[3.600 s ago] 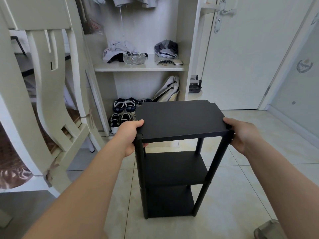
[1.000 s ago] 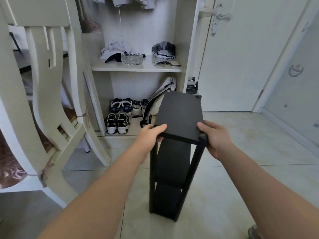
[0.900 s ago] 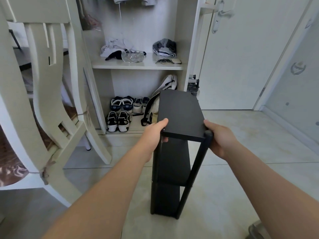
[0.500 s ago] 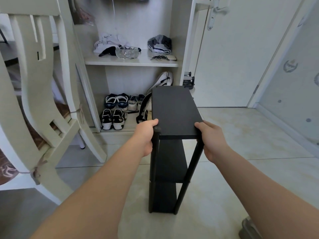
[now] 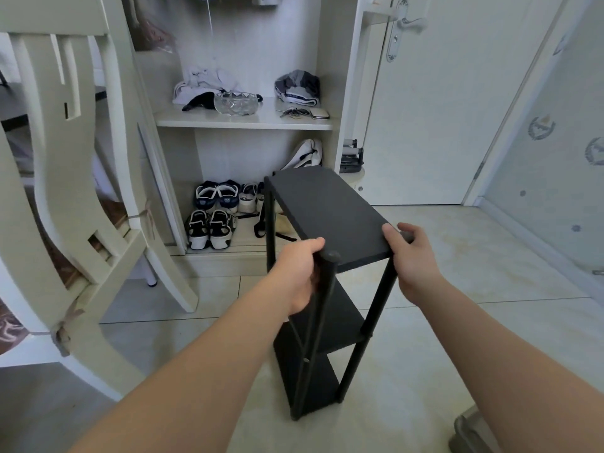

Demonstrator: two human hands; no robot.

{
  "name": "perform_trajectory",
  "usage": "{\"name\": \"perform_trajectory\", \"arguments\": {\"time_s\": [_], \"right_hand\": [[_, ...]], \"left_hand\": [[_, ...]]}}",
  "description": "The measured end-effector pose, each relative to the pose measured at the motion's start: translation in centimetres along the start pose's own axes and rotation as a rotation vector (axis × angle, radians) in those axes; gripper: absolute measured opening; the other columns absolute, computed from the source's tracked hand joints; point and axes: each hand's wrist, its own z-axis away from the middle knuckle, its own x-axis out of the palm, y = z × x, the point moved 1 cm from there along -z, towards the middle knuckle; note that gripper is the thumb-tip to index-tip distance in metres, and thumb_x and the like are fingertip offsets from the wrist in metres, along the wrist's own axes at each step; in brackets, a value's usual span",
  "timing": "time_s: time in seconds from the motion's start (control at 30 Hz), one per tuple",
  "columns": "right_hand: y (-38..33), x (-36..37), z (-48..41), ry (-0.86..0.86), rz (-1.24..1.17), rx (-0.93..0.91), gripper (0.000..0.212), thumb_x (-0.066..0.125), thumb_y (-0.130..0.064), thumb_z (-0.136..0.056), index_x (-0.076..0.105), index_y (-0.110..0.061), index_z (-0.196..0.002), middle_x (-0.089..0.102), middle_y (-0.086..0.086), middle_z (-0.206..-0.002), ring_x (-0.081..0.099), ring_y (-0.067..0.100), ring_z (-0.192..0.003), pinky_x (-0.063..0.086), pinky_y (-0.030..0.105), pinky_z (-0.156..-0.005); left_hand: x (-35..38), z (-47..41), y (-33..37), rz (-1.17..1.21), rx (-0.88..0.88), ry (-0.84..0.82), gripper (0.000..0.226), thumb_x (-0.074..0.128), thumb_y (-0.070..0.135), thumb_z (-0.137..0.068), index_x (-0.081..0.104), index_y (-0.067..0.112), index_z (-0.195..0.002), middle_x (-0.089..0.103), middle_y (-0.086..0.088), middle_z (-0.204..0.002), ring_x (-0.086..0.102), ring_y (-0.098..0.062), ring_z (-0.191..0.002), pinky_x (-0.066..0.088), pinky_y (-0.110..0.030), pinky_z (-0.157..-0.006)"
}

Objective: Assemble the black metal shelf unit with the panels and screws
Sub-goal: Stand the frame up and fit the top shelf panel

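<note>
Left hand grips the near-left corner of the black shelf unit: thumb on the edge of the top panel, fingers curled around the near-left post. Right hand grips the near-right corner, thumb lying on the panel surface, fingers wrapped over the edge.

The unit is upright, with three flat rectangular panels in matte black carried on round tubular posts. A rounded cap closes the near-left post.

The unit's base is at the glossy beige tile floor, between both hands, with its long side running away toward the far left. Beyond it is an open white cabinet holding pairs of shoes.
</note>
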Motion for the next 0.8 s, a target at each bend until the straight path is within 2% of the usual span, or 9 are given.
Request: {"name": "perform_trajectory", "arguments": {"time_s": [0.07, 0.13, 0.2, 0.3, 0.37, 0.5, 0.63, 0.73, 0.8], "right_hand": [[-0.4, -0.8, -0.4, 0.045, 0.063, 0.049, 0.051, 0.061, -0.048, -0.097, 0.046, -0.015, -0.132, 0.055, -0.004, -0.116, 0.055, 0.02, -0.112, 0.042, 0.034, -0.09], [-0.7, -1.6, 0.1, -0.063, 0.222, 0.182, 0.054, 0.056, -0.06, -0.095, 0.045, -0.02, -0.129, 0.053, 0.0, -0.128, 0.052, 0.026, -0.118, 0.045, 0.046, -0.092], [-1.4, -2.4, 1.2, -0.247, 0.379, 0.326, 0.06, 0.059, -0.069, -0.088, 0.051, -0.023, -0.126, 0.053, -0.002, -0.127, 0.06, 0.028, -0.114, 0.056, 0.049, -0.082], [-2.5, -3.2, 2.7, -0.428, 0.429, 0.409, 0.06, 0.072, -0.065, -0.081, 0.057, -0.024, -0.121, 0.052, 0.001, -0.127, 0.077, 0.032, -0.086, 0.062, 0.042, -0.062], [-2.8, -3.2, 3.1, -0.465, 0.41, 0.418, 0.058, 0.073, -0.058, -0.084, 0.054, -0.021, -0.125, 0.049, 0.006, -0.129, 0.077, 0.035, -0.082, 0.062, 0.039, -0.06], [-2.2, -3.2, 2.0, -0.378, 0.339, 0.258, 0.049, 0.074, -0.043, -0.089, 0.063, -0.011, -0.124, 0.064, 0.01, -0.125, 0.073, 0.03, -0.098, 0.06, 0.039, -0.081], [-1.1, -3.4, 0.5, -0.197, 0.028, 0.129, 0.041, 0.066, -0.025, -0.098, 0.056, -0.003, -0.131, 0.067, 0.011, -0.122, 0.068, 0.03, -0.107, 0.052, 0.042, -0.1], [-0.9, -4.3, 0.1, -0.117, -0.091, 0.102, 0.035, 0.062, -0.02, -0.1, 0.054, -0.008, -0.132, 0.066, 0.011, -0.127, 0.07, 0.023, -0.103, 0.057, 0.037, -0.087], [-1.1, -5.3, 0.1, -0.148, -0.061, 0.14, 0.031, 0.062, -0.024, -0.1, 0.059, -0.012, -0.129, 0.07, 0.005, -0.118, 0.073, 0.016, -0.084, 0.056, 0.035, -0.074]], "left_hand": [[0.5, 0.4, -0.5, -0.08, -0.029, -0.083, 0.025, 0.059, 0.022, -0.096, 0.061, 0.011, -0.118, 0.073, -0.01, -0.109, 0.07, -0.025, -0.097, 0.055, -0.045, -0.085], [0.3, 0.4, -0.1, -0.11, -0.028, -0.099, 0.026, 0.064, 0.024, -0.093, 0.06, 0.015, -0.117, 0.071, -0.009, -0.116, 0.069, -0.028, -0.105, 0.054, -0.053, -0.092], [-0.8, 0.0, 1.3, -0.029, -0.003, 0.033, 0.021, 0.064, 0.031, -0.093, 0.06, 0.021, -0.111, 0.072, -0.004, -0.107, 0.069, -0.025, -0.1, 0.055, -0.044, -0.083], [-3.6, -1.1, 3.6, 0.034, 0.095, 0.302, 0.019, 0.06, 0.034, -0.095, 0.058, 0.019, -0.107, 0.067, 0.001, -0.091, 0.062, -0.016, -0.08, 0.044, -0.03, -0.063], [-4.7, -1.9, 4.0, -0.026, 0.119, 0.328, 0.02, 0.058, 0.033, -0.096, 0.058, 0.017, -0.108, 0.059, 0.002, -0.08, 0.049, -0.012, -0.061, 0.04, -0.026, -0.052], [-3.8, -2.1, 3.2, -0.015, 0.121, 0.277, 0.027, 0.058, 0.035, -0.099, 0.061, 0.012, -0.113, 0.055, 0.0, -0.07, 0.038, -0.01, -0.045, 0.039, -0.022, -0.041], [-1.6, -1.3, 2.1, 0.059, 0.103, 0.166, 0.034, 0.063, 0.033, -0.097, 0.061, 0.009, -0.121, 0.071, -0.005, -0.093, 0.056, -0.011, -0.054, 0.052, -0.024, -0.053], [-0.6, -0.3, 1.3, -0.088, 0.022, 0.046, 0.037, 0.068, 0.04, -0.093, 0.063, 0.015, -0.119, 0.075, -0.008, -0.104, 0.075, -0.018, -0.076, 0.058, -0.029, -0.06], [-0.9, 0.3, 1.4, -0.327, -0.022, 0.1, 0.047, 0.064, 0.059, -0.088, 0.065, 0.015, -0.106, 0.075, -0.003, -0.096, 0.075, -0.018, -0.073, 0.054, -0.027, -0.053]]}}
